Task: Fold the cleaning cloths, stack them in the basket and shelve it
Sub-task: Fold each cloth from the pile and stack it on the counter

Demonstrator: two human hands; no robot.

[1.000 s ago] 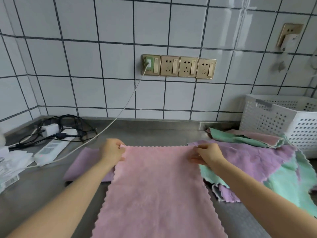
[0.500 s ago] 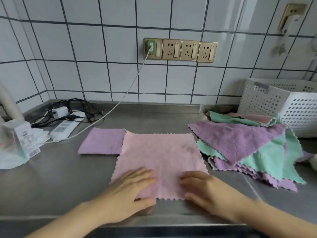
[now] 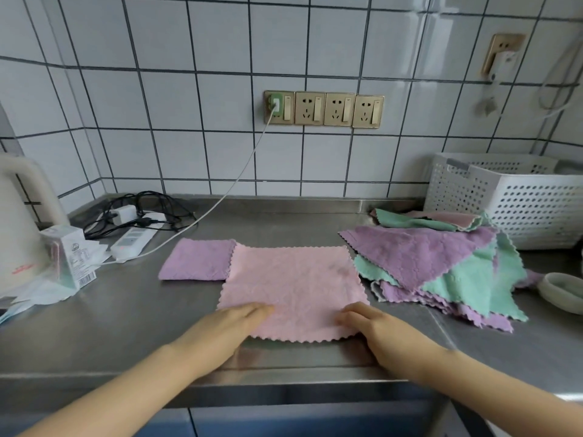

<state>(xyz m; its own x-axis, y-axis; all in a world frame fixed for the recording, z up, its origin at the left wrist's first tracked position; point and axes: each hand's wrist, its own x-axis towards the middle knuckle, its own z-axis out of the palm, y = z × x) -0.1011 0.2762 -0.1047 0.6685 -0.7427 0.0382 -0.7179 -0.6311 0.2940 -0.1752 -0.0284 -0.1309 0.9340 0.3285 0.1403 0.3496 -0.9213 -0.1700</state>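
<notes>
worktop (image 3: pixel 94 326) front edge: pink cloth (image 3: pixel 293 288) flat | basket (image 3: pixel 517 200) x1, back right corner | unfolded pile (image 3: pixel 441 266) x1 | folded purple cloth (image 3: pixel 195 260) x1 | left hand (image 3: pixel 227 329), right hand (image 3: pixel 381 332): fingers straight, together, pressing pink cloth's near corners

The room is evenly bright with soft, cool light; pale sheen streaks the tiled wall (image 3: pixel 441 42) at upper right; the steel counter (image 3: pixel 126 310) carries dull reflections and a faint shadow under the pink cloth (image 3: pixel 293 285); tile lines bow toward the edges; corners look slightly soft, the centre sharp.
</notes>
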